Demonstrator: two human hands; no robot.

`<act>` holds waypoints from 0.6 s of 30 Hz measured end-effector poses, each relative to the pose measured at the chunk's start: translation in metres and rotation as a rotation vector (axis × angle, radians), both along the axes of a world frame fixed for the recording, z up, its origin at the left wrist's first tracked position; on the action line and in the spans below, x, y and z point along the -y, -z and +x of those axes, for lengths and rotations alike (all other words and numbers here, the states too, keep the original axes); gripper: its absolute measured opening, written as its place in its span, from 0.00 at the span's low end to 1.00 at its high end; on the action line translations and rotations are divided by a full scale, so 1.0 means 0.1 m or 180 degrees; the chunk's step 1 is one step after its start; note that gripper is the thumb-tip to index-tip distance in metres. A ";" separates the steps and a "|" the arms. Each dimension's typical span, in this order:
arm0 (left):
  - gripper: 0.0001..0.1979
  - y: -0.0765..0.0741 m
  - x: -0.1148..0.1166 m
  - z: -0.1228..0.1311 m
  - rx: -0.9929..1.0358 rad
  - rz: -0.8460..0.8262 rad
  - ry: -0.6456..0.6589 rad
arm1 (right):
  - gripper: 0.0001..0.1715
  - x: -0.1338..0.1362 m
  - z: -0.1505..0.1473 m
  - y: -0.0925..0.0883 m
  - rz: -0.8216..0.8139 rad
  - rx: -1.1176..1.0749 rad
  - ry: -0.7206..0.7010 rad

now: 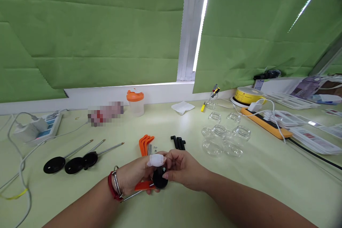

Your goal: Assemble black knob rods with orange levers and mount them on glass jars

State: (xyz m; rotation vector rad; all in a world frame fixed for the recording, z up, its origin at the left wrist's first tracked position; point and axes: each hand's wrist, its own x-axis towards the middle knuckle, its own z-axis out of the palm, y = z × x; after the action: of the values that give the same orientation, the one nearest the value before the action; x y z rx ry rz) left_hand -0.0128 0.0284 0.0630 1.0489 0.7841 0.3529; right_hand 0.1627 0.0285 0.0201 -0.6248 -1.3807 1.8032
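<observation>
My left hand (139,174), with a white wrapping on one finger, is closed around a black round piece (159,181) that has a thin metal rod (132,196) sticking out below. An orange part (144,185) lies in the same grip. My right hand (184,169) has its thumb and curled fingers against the edge of the black piece; whatever small thing is between its fingertips is hidden. Just beyond the hands are curved orange pieces (145,143), small metal pins (150,149), tiny nuts (155,149) and black elbow-shaped parts (178,143).
Three black discs with metal rods (74,165) lie at left, near a power strip (49,128) and white cables. Several clear glass vessels (219,140) stand at right, beside an orange power strip (264,123). An orange-lidded cup (135,103) and white tissue (182,107) are farther back.
</observation>
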 end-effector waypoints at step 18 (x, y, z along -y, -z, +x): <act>0.18 -0.01 0.00 -0.01 -0.0005 -0.0030 -0.0024 | 0.17 0.00 -0.01 -0.01 -0.0042 -0.0041 -0.0019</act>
State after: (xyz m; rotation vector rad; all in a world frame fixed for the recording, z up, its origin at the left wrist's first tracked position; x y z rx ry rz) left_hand -0.0135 0.0284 0.0640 1.0379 0.7904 0.3545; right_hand 0.1620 0.0288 0.0215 -0.6156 -1.3644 1.8192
